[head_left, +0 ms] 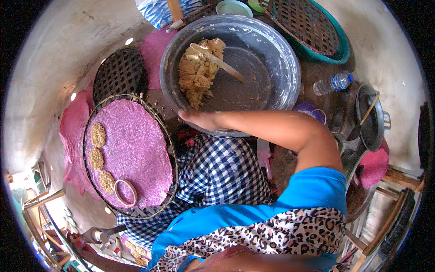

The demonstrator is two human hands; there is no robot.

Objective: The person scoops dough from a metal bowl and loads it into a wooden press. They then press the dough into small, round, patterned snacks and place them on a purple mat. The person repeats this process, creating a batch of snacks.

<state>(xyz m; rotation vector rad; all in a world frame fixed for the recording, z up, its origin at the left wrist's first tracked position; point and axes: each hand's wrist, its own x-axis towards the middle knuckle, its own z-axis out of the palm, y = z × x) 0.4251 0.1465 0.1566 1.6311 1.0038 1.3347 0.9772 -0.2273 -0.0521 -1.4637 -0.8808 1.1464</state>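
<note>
My right hand (199, 120) reaches across to the near left rim of a large grey basin (290, 77), its fingers stretched out and seemingly holding nothing. In the basin lies a heap of crumbly tan dough (195, 81), with a pale flat stick (226, 68) resting on it. Far down at the lower left, my left hand (76, 240) is dark and small beside a grey and white tool (97, 235) and appears closed on it. A round tray lined with pink woven sheet (136, 145) bears three flat patterned discs (96, 158) and a ring (125, 192).
Behind the tray stands a black lattice basket (118, 75). A teal tub with a woven rack (301, 25) is at the far right. Nearer are a water bottle (333, 84), a purple cup (310, 111) and a wok (369, 120). More discs (136, 250) lie below the tray.
</note>
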